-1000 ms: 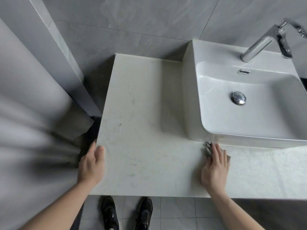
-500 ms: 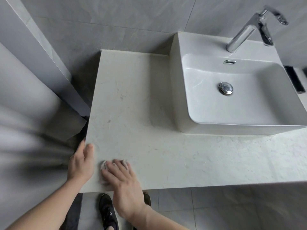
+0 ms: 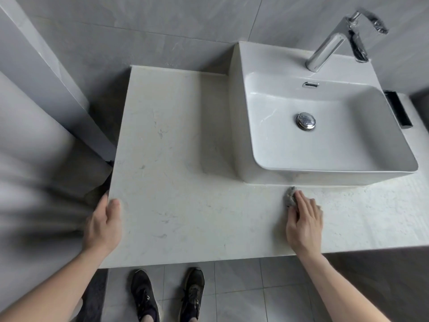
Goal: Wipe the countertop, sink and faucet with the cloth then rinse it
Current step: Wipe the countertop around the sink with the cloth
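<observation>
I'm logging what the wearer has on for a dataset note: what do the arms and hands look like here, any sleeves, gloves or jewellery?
Both forearms are bare all the way to the picture's lower edge, with no sleeves in view. The left hand and the right hand wear no gloves, and no rings, watch or wristband show. Below the countertop edge, two dark lace-up shoes stand on the tiled floor.

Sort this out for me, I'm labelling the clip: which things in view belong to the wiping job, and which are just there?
Job:
cloth under right hand
countertop, left hand on its edge
sink
faucet

Just there:
black tray beside the sink
shoes
</observation>
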### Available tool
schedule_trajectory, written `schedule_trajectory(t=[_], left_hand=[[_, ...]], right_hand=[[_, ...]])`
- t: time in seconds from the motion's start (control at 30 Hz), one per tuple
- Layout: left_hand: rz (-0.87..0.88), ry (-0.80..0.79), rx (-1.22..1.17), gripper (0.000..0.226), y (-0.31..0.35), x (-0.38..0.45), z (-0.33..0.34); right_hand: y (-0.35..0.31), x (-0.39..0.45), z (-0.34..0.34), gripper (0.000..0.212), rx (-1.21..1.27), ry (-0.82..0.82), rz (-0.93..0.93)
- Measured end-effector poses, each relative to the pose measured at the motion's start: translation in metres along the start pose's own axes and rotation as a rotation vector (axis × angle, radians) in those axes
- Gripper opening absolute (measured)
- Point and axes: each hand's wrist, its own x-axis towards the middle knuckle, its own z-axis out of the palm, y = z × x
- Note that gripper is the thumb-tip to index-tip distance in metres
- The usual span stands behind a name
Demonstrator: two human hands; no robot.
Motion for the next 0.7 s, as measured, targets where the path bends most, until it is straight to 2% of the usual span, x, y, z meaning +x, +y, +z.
schedule_trajectory(t=[0.1, 0.17, 0.23, 0.3, 0.53, 0.6, 0.7], left_hand=[[-0.006, -0.001, 0.014, 0.057, -0.002, 0.001, 0.001], [-0.025, -0.003, 0.018, 0.056, -0.003, 0.002, 0.001], [-0.045, -0.006, 0.022, 0.053, -0.002, 0.001, 0.001], [-0.042, -0.008, 0.018, 0.049, -0.001, 0.001, 0.001], [-0.019, -0.003, 0.009, 0.057, -0.006, 0.003, 0.0], [-0.005, -0.009, 0.005, 0.059, -0.007, 0.004, 0.0], [-0.008, -0.016, -0.007, 0.058, -0.009, 0.006, 0.0]], right_hand=[[0.01, -0.004, 0.004, 0.061, -0.09, -0.052, 0.126], [-0.01, -0.01, 0.014, 0.066, -0.077, -0.054, 0.198], [-0.037, -0.024, 0.025, 0.067, -0.066, -0.074, 0.187], [-0.071, -0.048, 0.04, 0.067, -0.046, -0.12, 0.06], [-0.214, -0.154, 0.103, 0.083, 0.136, -0.448, -0.617], [-0.233, -0.168, 0.115, 0.078, 0.125, -0.47, -0.697], [-0.23, -0.161, 0.113, 0.072, 0.183, -0.501, -0.713]])
